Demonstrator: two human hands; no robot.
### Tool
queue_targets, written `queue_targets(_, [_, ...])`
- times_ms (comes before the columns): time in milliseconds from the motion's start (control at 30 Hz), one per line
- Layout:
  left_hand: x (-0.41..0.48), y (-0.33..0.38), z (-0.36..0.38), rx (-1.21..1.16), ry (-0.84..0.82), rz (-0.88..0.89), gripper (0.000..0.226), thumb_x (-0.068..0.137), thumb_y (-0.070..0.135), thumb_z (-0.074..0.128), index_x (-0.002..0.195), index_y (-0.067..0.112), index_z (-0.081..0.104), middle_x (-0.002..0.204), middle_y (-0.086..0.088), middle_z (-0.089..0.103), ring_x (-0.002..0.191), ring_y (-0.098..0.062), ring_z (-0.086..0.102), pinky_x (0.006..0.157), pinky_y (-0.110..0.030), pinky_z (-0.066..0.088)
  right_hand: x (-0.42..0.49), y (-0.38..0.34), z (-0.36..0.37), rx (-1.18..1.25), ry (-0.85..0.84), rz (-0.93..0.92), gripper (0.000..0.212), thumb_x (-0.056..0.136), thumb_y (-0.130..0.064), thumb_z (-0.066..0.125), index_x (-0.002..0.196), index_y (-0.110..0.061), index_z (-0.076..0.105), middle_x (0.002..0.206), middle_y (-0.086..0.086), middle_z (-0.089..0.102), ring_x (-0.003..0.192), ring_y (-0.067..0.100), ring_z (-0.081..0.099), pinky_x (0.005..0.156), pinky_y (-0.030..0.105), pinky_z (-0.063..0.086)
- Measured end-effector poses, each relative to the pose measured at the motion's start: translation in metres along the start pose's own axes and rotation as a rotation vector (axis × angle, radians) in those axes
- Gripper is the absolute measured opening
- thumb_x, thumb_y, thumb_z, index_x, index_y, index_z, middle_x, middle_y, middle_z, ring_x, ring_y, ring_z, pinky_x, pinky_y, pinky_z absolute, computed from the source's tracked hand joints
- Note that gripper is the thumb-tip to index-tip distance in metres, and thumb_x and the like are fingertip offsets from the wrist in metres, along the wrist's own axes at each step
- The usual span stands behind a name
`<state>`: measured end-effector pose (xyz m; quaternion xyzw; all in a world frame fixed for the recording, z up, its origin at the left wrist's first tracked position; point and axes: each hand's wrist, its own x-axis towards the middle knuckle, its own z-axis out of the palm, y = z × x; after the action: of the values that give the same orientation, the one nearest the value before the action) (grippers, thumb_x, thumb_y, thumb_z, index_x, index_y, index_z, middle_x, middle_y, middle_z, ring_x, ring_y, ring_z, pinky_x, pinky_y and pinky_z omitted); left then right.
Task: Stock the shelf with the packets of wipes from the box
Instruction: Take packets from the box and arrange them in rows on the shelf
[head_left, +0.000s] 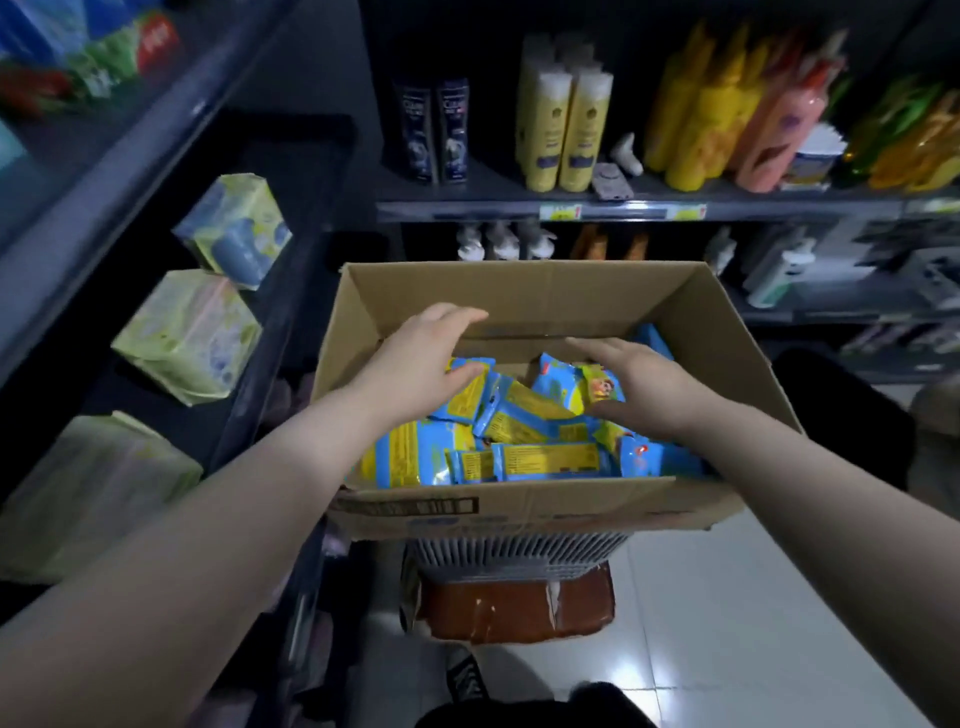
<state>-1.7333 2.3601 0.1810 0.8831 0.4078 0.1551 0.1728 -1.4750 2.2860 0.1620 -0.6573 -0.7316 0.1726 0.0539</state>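
Two dark bottles (436, 132) and two pale yellow bottles (563, 130) are stood upright on the back shelf (467, 210), with a cluster of bright yellow bottles (701, 114) and a pink bottle (779, 135) placed further right. Price labels (560, 212) are fixed to its front edge. White pump bottles (498, 244) are seen on the tier below. At the left, three pale green soft packs (187, 335) are lined up. A grey slatted crate (519, 553) is set on a brown carton (514, 608) on the white tiled floor (753, 597).

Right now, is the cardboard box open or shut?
Open: the cardboard box has its flaps up, and wipe packets show inside.
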Motion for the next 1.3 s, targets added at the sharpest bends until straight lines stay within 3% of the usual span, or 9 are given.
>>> queue_targets(200, [0.025,-0.006,0.018,-0.02,-0.071,0.035,0.052,0.087,0.026,0.064,0.136,0.017,0.047,0.133,-0.005,0.05,0.122,-0.024,0.048,0.103,-0.037,0.039,0.015,0.024,0.009,-0.216,-0.402,0.071,0.06,0.08,-0.03,0.069,0.136,-0.027,0.045,0.135,0.001,0.052,0.122,0.023,0.049,0.097,0.036,0.042])
queue_targets(333, [0.022,-0.013,0.031,-0.038,-0.155,0.034,0.051,0.088,0.028,0.063,0.135,0.019,0.047,0.133,-0.002,0.05,0.123,-0.02,0.048,0.103,-0.037,0.039,0.021,0.025,0.013,-0.29,-0.412,0.005,0.034,0.081,-0.03,0.067,0.113,-0.022,0.061,0.116,0.0,0.061,0.108,0.022,0.055,0.087,0.035,0.047])
queue_targets(533, [0.029,-0.002,0.026,-0.136,-0.19,-0.026,0.044,0.09,0.027,0.06,0.133,0.024,0.049,0.133,0.003,0.051,0.124,-0.013,0.047,0.105,-0.033,0.038,0.023,0.033,-0.002,-0.137,-0.157,-0.104,0.004,0.075,-0.019,0.068,0.078,-0.021,0.066,0.078,-0.004,0.066,0.085,0.021,0.061,0.07,0.031,0.045])
queue_targets(733, [0.053,0.045,0.032,-0.727,-0.375,-0.225,0.048,0.089,0.009,0.062,0.135,0.014,0.046,0.13,-0.005,0.055,0.115,-0.011,0.054,0.094,-0.017,0.046,0.016,0.026,-0.053,0.442,0.232,-0.002,0.018,0.081,-0.007,0.07,0.072,-0.02,0.061,0.071,-0.003,0.065,0.066,0.009,0.059,0.064,0.024,0.048])
queue_targets(800, [0.059,0.053,0.042,-0.835,-0.421,-0.261,0.044,0.088,0.008,0.063,0.131,0.012,0.05,0.128,-0.009,0.057,0.113,-0.014,0.056,0.095,-0.024,0.047,0.017,0.02,-0.059,0.685,0.295,0.035,0.021,0.083,-0.002,0.067,0.07,-0.017,0.059,0.064,-0.006,0.063,0.054,-0.002,0.054,0.051,0.014,0.043])
queue_targets(900, [0.061,0.061,0.052,-0.896,-0.389,-0.275,0.018,0.092,0.007,0.058,0.108,0.013,0.06,0.108,-0.01,0.068,0.093,-0.013,0.064,0.087,-0.03,0.051,0.017,0.016,-0.058,0.883,0.328,0.093,0.021,0.084,-0.001,0.066,0.07,-0.015,0.06,0.056,-0.008,0.065,0.048,-0.001,0.055,0.041,0.014,0.039])
queue_targets(1000, [0.06,0.061,0.057,-0.823,-0.363,-0.279,0.008,0.093,0.01,0.056,0.097,0.016,0.061,0.097,-0.007,0.07,0.083,-0.01,0.066,0.077,-0.028,0.053,0.014,0.019,-0.05,0.934,0.323,0.144,0.021,0.083,-0.001,0.067,0.069,-0.015,0.061,0.058,-0.009,0.067,0.051,0.0,0.057,0.046,0.016,0.045])
queue_targets(1133, [0.064,0.04,0.057,-0.558,-0.191,-0.352,0.009,0.088,0.025,0.06,0.092,0.018,0.064,0.096,-0.013,0.07,0.094,-0.033,0.065,0.084,-0.05,0.051,0.011,0.03,-0.032,0.62,0.324,0.212,0.018,0.079,-0.012,0.072,0.089,-0.022,0.061,0.083,-0.008,0.066,0.073,0.008,0.06,0.072,0.025,0.05])
queue_targets(1300, [0.065,0.02,0.045,-0.536,-0.076,-0.491,0.005,0.09,0.022,0.06,0.086,0.021,0.061,0.094,-0.01,0.069,0.092,-0.032,0.064,0.081,-0.049,0.05,0.002,0.034,-0.005,-0.234,-0.403,0.076,0.042,0.076,-0.04,0.073,0.113,-0.025,0.06,0.108,-0.005,0.063,0.102,0.017,0.058,0.084,0.031,0.046])
